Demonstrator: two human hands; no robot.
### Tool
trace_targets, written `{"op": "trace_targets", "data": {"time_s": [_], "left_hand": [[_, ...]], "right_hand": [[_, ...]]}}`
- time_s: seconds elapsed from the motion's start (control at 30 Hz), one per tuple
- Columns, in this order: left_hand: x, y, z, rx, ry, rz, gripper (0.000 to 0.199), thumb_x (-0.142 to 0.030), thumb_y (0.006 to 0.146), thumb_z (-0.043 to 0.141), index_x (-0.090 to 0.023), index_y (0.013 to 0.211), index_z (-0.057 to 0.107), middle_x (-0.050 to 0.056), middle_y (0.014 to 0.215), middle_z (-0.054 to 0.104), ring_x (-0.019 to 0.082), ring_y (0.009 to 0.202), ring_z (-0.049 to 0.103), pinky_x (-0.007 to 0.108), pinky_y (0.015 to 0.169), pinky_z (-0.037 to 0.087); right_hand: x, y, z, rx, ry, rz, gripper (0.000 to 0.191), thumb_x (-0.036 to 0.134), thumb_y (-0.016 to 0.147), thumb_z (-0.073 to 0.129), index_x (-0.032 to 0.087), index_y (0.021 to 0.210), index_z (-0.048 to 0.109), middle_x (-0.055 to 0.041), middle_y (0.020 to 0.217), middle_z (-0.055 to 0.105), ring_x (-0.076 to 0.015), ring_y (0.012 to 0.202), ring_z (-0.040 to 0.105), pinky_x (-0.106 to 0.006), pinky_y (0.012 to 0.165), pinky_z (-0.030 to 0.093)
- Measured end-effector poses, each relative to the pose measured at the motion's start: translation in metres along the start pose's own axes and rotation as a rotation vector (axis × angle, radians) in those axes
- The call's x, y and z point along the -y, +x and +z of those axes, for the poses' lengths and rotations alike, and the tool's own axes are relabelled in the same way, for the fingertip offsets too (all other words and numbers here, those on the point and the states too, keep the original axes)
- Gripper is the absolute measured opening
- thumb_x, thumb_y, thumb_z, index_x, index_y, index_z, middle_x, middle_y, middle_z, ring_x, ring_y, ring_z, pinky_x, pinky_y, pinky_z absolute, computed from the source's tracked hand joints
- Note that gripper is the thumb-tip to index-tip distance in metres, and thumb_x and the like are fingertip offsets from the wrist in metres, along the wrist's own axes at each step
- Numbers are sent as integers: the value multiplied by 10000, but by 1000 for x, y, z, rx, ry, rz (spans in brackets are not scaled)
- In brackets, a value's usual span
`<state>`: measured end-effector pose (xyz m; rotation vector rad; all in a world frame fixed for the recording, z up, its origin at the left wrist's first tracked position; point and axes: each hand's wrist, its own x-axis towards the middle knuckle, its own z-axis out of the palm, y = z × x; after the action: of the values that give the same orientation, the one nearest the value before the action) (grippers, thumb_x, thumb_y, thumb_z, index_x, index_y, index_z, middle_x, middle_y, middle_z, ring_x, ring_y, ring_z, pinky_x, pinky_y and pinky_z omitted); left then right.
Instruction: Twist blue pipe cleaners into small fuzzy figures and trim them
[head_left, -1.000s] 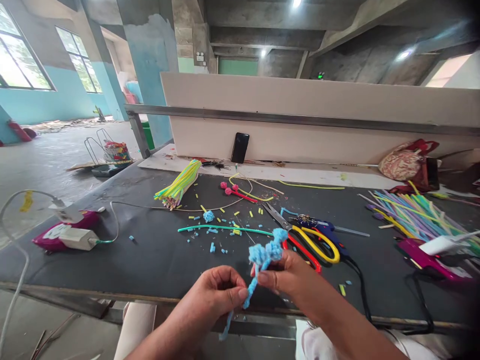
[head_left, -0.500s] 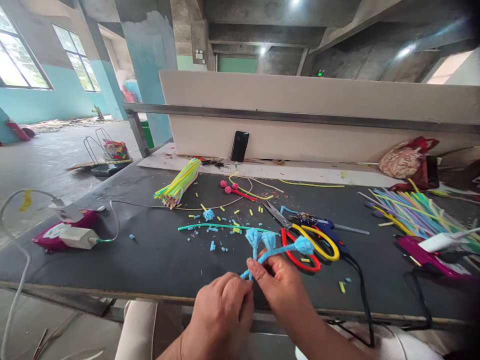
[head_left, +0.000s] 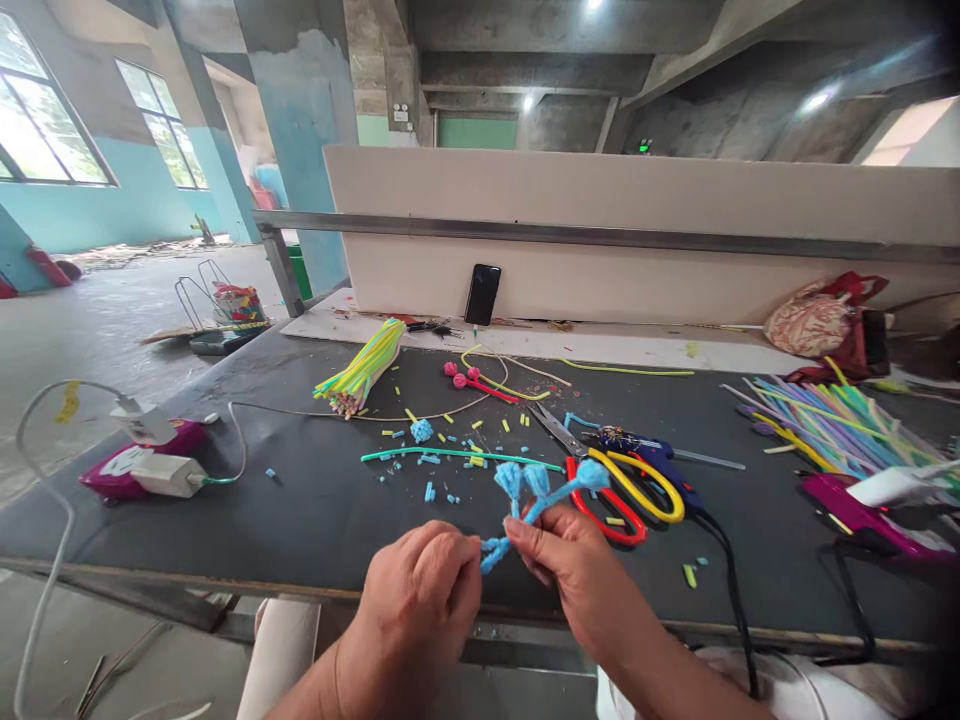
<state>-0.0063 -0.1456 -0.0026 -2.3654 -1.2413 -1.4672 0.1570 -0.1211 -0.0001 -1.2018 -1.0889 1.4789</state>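
Light blue fuzzy stems point(head_left: 559, 496) with three rounded tips are held between my two hands over the table's front edge. My right hand point(head_left: 574, 560) pinches them just below the tips, thumb on top. My left hand point(head_left: 427, 590) is closed on the lower, twisted ends, its fingertips mostly hidden. Scissors point(head_left: 626, 480) with red and yellow handles lie open right behind my right hand, beside a dark blue glue gun point(head_left: 667, 470). A loose blue ball point(head_left: 421, 430) and a long teal stem point(head_left: 457, 454) lie farther back among small cut pieces.
A yellow-green bundle of stems point(head_left: 364, 368) lies at the back left, with pink-tipped red stems point(head_left: 480, 382) near the centre. A multicoloured pile point(head_left: 840, 420) is on the right. Magenta power strips point(head_left: 877, 515) point(head_left: 112, 472) with cables flank the work area. A phone point(head_left: 482, 294) stands behind.
My left hand has moved left and slightly away from my right hand, exposing more of the twisted lower stems. The blue tip on the right has shifted left and up.
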Motion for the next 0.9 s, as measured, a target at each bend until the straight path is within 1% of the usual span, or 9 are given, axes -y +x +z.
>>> {"op": "trace_targets", "data": {"time_s": [0.13, 0.2, 0.3, 0.37, 0.43, 0.53, 0.6, 0.77, 0.9], "left_hand": [[-16, -11, 14, 24, -66, 27, 177, -47, 790, 494, -180, 676, 528, -3, 524, 564, 103, 471, 527, 188, 482, 411], [-19, -15, 20, 44, -107, 36, 209, -59, 804, 477, -181, 638, 513, 4, 510, 552, 105, 459, 513, 192, 465, 391], [-13, -14, 17, 69, -135, 10, 236, -68, 831, 456, -174, 632, 524, 15, 536, 556, 97, 465, 500, 187, 471, 385], [-5, -8, 10, 68, -87, -11, 243, -69, 838, 471, -172, 624, 526, 11, 541, 550, 94, 471, 495, 187, 487, 387], [2, -3, 3, 45, -2, -13, 230, -72, 831, 504, -170, 625, 530, 4, 535, 544, 97, 475, 494, 195, 500, 385], [5, -3, 1, 26, 42, 13, 222, -75, 820, 521, -171, 621, 526, -6, 533, 541, 96, 468, 487, 202, 492, 372], [1, -7, 4, 78, -26, -24, 229, -66, 811, 499, -173, 610, 524, -18, 518, 518, 91, 459, 475, 194, 476, 366], [-6, -10, 6, 375, -195, -348, 78, -153, 768, 582, -178, 694, 575, -27, 567, 580, 92, 492, 526, 168, 468, 411], [-3, 4, -1, 232, -38, -254, 100, -268, 775, 626, -184, 818, 591, 30, 763, 669, 182, 699, 602, 300, 664, 477]], "right_hand": [[2, -2, 8, -136, 203, -58, 292, 351, 595, 805, 169, 563, 579, 51, 551, 468, -89, 547, 350, -240, 541, 285], [5, -4, 9, -105, 358, 22, 273, 319, 560, 827, 176, 594, 597, 43, 583, 511, -90, 560, 386, -229, 546, 307], [9, -7, 4, 58, 459, 150, 261, 317, 576, 814, 167, 580, 600, 43, 558, 487, -76, 514, 362, -224, 517, 304], [10, -6, 0, 117, 432, 200, 255, 318, 580, 806, 162, 581, 604, 43, 554, 477, -76, 508, 362, -230, 519, 307], [9, -4, -3, 72, 300, 184, 243, 314, 587, 798, 163, 589, 609, 36, 571, 493, -94, 547, 398, -244, 557, 327], [8, 0, -3, -48, -35, -17, 244, 355, 654, 748, 166, 578, 614, 26, 573, 498, -126, 603, 412, -271, 612, 333], [6, 2, -3, -77, -176, -158, 265, 386, 699, 706, 170, 575, 614, 22, 577, 492, -138, 618, 403, -280, 617, 325], [-3, 6, -6, -32, -9, -150, 275, 396, 704, 712, 186, 581, 585, 37, 593, 431, -124, 605, 355, -262, 584, 302], [-8, 7, -3, -51, 39, -148, 274, 399, 674, 739, 185, 577, 599, 33, 600, 460, -128, 623, 374, -265, 609, 314]]}}
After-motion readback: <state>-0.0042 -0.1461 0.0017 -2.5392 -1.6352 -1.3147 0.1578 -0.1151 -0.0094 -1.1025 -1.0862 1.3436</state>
